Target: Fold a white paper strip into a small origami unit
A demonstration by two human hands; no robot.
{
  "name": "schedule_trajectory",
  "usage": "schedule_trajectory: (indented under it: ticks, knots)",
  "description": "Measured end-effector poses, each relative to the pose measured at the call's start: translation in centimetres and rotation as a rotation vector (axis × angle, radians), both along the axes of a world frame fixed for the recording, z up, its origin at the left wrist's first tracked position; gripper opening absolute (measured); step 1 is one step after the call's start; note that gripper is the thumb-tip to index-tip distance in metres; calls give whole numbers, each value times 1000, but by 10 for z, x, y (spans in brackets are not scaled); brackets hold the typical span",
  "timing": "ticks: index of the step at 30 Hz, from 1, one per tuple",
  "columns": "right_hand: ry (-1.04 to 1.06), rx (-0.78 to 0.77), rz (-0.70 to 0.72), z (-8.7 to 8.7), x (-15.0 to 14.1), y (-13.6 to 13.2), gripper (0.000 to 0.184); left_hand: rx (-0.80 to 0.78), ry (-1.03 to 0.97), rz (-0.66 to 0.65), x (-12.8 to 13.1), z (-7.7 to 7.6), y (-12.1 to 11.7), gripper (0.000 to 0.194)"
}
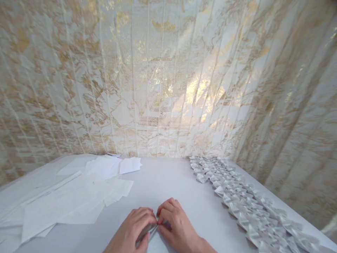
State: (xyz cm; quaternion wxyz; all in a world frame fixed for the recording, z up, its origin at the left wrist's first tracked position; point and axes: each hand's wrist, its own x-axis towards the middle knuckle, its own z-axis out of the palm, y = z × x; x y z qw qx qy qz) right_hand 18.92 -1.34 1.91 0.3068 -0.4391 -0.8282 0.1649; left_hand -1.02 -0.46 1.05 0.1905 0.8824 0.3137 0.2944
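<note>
My left hand (pixel 134 228) and my right hand (pixel 175 225) meet at the near edge of the white table (pixel 168 179). Both pinch a small folded piece of silvery paper (pixel 147 232) between fingertips and thumbs. The piece is mostly hidden under my fingers. Only a narrow grey strip of it shows between the hands.
Loose white paper sheets (pixel 68 200) lie spread over the table's left side, with smaller squares (pixel 130 165) farther back. Several folded silvery paper pieces (pixel 244 200) run in a long band along the right edge. A gold-and-white crinkled curtain (pixel 163 77) hangs behind and to the right.
</note>
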Motion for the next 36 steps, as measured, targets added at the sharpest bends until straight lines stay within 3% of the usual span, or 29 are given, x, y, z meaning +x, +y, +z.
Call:
schedule_trajectory:
  ticks: [5,19,36]
  knots:
    - [-1,-25,0,2,-1,-1,26,-75,4,72,2,6,-4,48]
    - [0,-7,36,2,1,-1,23,-183,-60,92,1,2,-4,46]
    - [-24,-35,40,6,0,-2,29,-125,-9,66,0,-7,-3,44]
